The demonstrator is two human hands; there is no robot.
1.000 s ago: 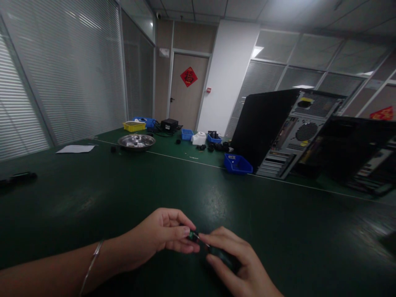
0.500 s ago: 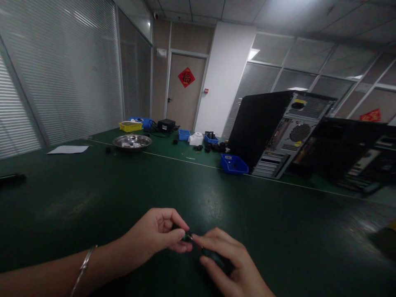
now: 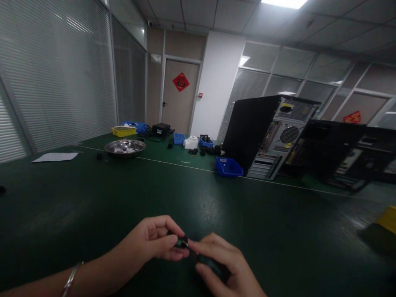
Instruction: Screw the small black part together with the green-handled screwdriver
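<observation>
Head view: both hands meet low in the middle of the frame, just above the dark green desk (image 3: 93, 198). The left hand (image 3: 148, 243), with a thin metal bracelet (image 3: 70, 277) on that wrist, has its grip pinched shut on a small dark part (image 3: 179, 241) between thumb and fingertips. The right hand (image 3: 224, 264) is touching that same part from the other side, and its fingers are curled round a dark tool handle (image 3: 210, 264). It's dim and blurry down there, so it might be a small screwdriver, hard to say.

Further back on the desk there's a steel bowl (image 3: 125, 146), a sheet of paper (image 3: 55, 156), a yellow bin (image 3: 123, 131), and a blue bin (image 3: 228, 167) just beside an open PC tower (image 3: 269, 136). On the far wall there's a door (image 3: 178, 97) with a red diamond sign (image 3: 181, 81).
</observation>
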